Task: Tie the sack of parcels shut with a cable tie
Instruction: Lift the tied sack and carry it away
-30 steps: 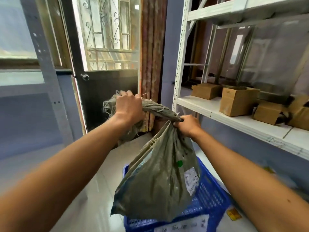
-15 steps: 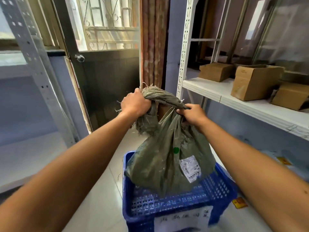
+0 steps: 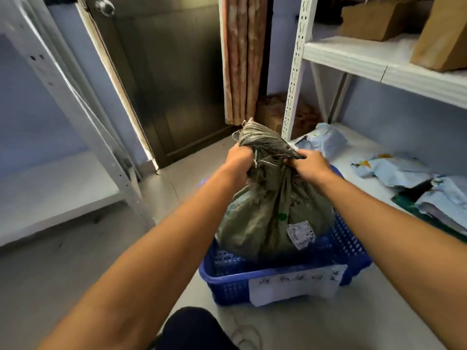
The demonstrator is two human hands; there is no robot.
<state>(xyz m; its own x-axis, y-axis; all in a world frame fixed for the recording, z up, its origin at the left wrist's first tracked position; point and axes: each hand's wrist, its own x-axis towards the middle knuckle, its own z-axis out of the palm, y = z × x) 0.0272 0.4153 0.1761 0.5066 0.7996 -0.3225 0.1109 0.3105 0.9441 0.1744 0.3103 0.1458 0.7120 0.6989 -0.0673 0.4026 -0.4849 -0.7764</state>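
A grey-green woven sack (image 3: 270, 218) with a white label and a green dot sits bulging in a blue plastic basket (image 3: 283, 281) on the floor. Its mouth is gathered into a twisted bunch (image 3: 262, 142) that arches between my hands. My left hand (image 3: 238, 159) grips the bunch on the left side. My right hand (image 3: 309, 164) grips the neck on the right, with a small dark thing at its fingertips that I cannot make out. No cable tie is plainly visible.
A white metal shelf unit (image 3: 353, 56) on the right carries cardboard boxes (image 3: 444, 34); loose mail bags (image 3: 394, 170) lie on its lowest board. Another white rack (image 3: 63, 102) stands at left. A dark door (image 3: 171, 79) and a curtain (image 3: 242, 56) are ahead.
The sack has come down from hanging in the air into the basket. My hands have moved closer together and the mouth is bunched tighter. The view has tilted down.
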